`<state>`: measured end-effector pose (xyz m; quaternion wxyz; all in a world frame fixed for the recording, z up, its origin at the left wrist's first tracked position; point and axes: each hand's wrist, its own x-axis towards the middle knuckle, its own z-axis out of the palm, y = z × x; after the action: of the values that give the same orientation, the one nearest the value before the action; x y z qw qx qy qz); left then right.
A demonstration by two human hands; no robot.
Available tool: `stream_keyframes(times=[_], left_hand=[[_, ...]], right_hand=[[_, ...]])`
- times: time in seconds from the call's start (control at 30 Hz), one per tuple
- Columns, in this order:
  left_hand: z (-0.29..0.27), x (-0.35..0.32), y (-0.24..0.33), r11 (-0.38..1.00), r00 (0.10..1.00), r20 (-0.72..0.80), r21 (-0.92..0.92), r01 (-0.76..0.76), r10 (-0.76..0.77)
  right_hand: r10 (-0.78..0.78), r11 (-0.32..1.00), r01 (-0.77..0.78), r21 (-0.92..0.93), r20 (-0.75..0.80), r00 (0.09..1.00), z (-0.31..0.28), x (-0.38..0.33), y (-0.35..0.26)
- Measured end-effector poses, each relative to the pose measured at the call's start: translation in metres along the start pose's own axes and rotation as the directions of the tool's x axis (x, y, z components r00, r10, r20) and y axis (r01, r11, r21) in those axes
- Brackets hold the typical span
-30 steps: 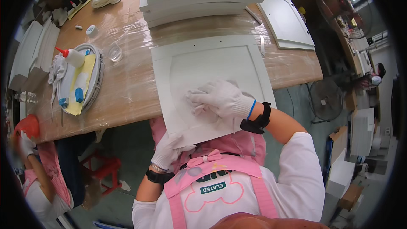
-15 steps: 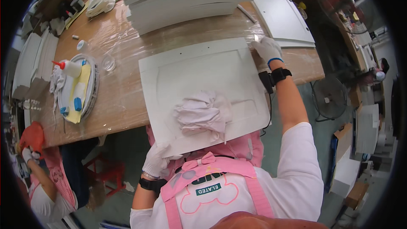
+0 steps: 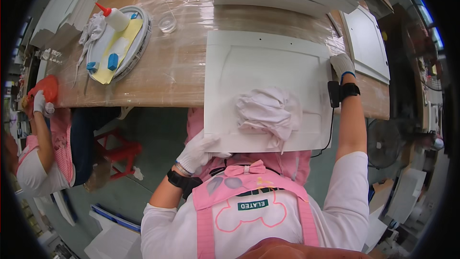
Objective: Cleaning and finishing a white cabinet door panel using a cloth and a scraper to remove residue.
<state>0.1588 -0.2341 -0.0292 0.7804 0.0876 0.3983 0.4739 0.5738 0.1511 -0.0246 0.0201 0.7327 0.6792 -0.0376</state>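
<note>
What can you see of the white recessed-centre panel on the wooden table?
The white rectangular panel has a raised frame around a recessed centre and small holes along its far edge. It looks painted, matte. It lies flat on the plastic-covered wooden table, its near edge overhanging toward the person. A crumpled white cloth rests on it. The gloved left hand grips its near-left corner; the gloved right hand holds its right edge.

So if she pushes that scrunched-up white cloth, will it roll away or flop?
The crumpled white cloth would probably flop, not roll: it lies in soft folds with a corner drooping. It looks light, so it would likely slide easily across the smooth flat white panel. The panel probably stays stiff, since its near edge overhangs the table without sagging.
</note>
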Motion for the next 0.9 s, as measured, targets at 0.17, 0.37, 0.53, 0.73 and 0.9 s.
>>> stream_keyframes(times=[0.17, 0.37, 0.53, 0.73, 0.9], left_hand=[[-0.013, 0.003, -0.006, 1.000, 0.999, 0.041, 0.013, 0.027, -0.027], [-0.033, 0.018, -0.008, 0.990, 0.995, 0.097, 0.138, 0.026, -0.040], [-0.016, 0.017, 0.017, 0.996, 0.997, 0.076, 0.090, -0.027, 0.020], [-0.030, 0.052, -0.004, 0.853, 0.922, 0.026, 0.369, -0.369, 0.387], [-0.030, 0.057, -0.003, 0.981, 1.000, -0.020, -0.193, -0.022, 0.018]], right_hand=[[0.041, 0.978, -0.043, 0.204, 0.015, 0.999, -0.011, -0.015, 0.001], [0.027, 0.933, -0.013, 0.360, -0.034, 0.999, -0.010, -0.009, 0.023], [-0.215, 0.686, 0.232, 0.689, -0.113, 0.970, -0.078, -0.080, -0.078], [-0.477, 0.713, 0.364, 0.599, 0.033, 0.879, -0.031, -0.156, -0.213], [-0.539, 0.638, 0.563, 0.526, -0.217, 0.814, -0.007, -0.159, -0.245]])
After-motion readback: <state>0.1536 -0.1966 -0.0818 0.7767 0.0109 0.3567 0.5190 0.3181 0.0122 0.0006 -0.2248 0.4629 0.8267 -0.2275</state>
